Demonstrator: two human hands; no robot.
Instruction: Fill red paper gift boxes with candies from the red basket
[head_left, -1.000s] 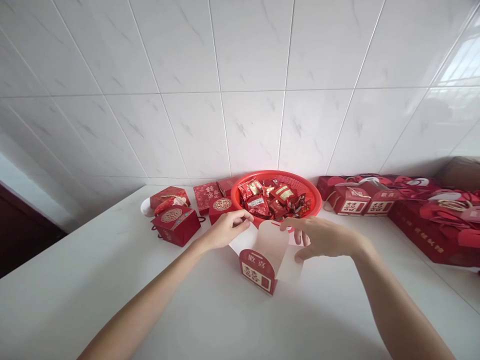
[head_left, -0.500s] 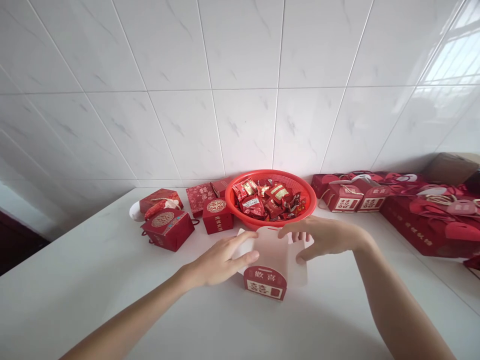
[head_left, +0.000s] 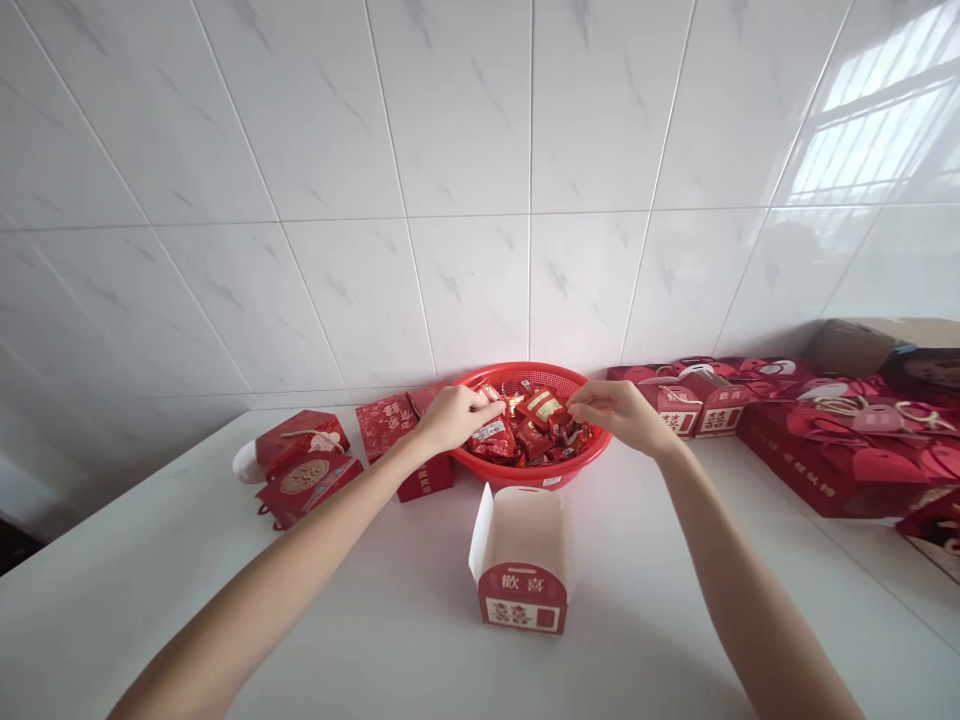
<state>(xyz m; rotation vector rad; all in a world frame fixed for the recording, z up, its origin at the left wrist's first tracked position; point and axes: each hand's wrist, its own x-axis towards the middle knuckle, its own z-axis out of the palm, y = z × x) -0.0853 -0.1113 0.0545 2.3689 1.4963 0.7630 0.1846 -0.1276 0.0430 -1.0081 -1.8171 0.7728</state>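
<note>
My left hand (head_left: pixel 456 420) reaches over the left side of a red plastic basket (head_left: pixel 551 482) filled with wrapped candies (head_left: pixel 532 437). Its thumb and fingers are drawn together among the red packets, and anything between them is hidden. At the basket's right side, my right hand (head_left: pixel 621 412) has its fingertips pinched close to a packet with a gold label; what they hold, if anything, cannot be made out. In front of the basket, a red and white gift box (head_left: pixel 523 597) stands upright on the table with its top open and side flaps raised, touched by neither hand.
Several red gift boxes (head_left: pixel 311 485) lie to the left, partly behind my left forearm. Small finished-looking boxes (head_left: pixel 721 408) and a large red box (head_left: pixel 832 470) with ribbons and cords stand at the right. A tiled wall (head_left: pixel 480 300) runs behind the white table (head_left: pixel 375 650).
Both hands have left the gift box's flaps and moved forward to the candies in the basket. The box now stands free. The camera view has tilted up slightly.
</note>
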